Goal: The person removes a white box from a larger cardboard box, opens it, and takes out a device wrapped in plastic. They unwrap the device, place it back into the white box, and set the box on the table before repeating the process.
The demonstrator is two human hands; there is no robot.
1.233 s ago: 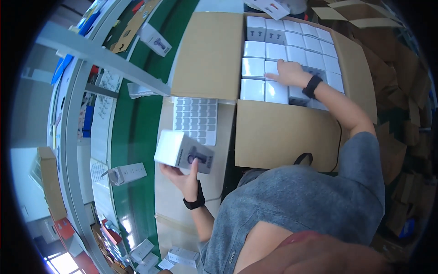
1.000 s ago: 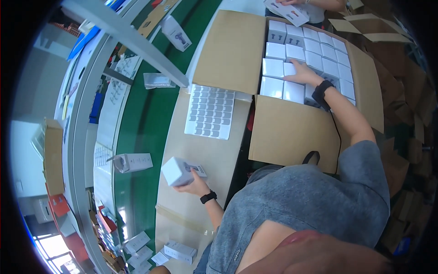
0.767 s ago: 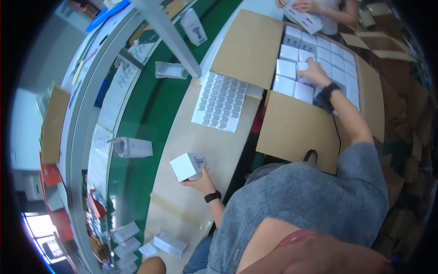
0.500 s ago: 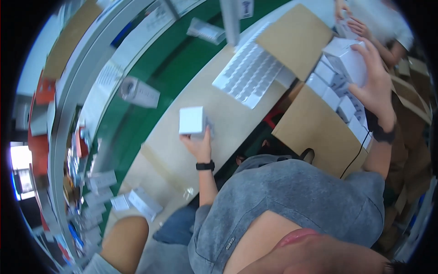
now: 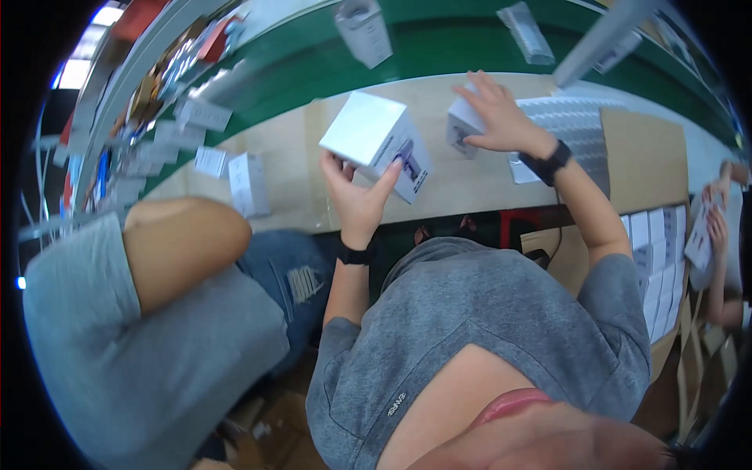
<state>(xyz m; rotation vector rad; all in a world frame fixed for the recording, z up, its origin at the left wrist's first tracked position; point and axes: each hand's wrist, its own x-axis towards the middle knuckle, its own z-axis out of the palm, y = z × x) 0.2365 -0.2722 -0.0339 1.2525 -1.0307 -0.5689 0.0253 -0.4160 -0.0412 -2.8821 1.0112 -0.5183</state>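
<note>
My left hand (image 5: 356, 204) is closed round the lower part of a white box (image 5: 364, 125), fingers on one side and thumb on the other. The box is tilted up and has a dark product picture on one face. To its right, my right hand (image 5: 507, 121) reaches over a second, smaller-looking white box (image 5: 460, 129) at the table. Its thumb lies along the near side and its fingers stretch across the top, hiding much of that box. Both wrists wear dark bands.
An open cardboard carton (image 5: 644, 160) holding rows of white boxes (image 5: 656, 258) stands at the right. A ridged pale tray (image 5: 568, 117) lies beside it. A green conveyor belt (image 5: 290, 86) runs behind the table. One person sits at my left; another person's hands (image 5: 714, 211) work far right.
My view has turned to the right. My right hand has come from above the carton to the table, at a white box. My left hand has raised and tilted its box.
</note>
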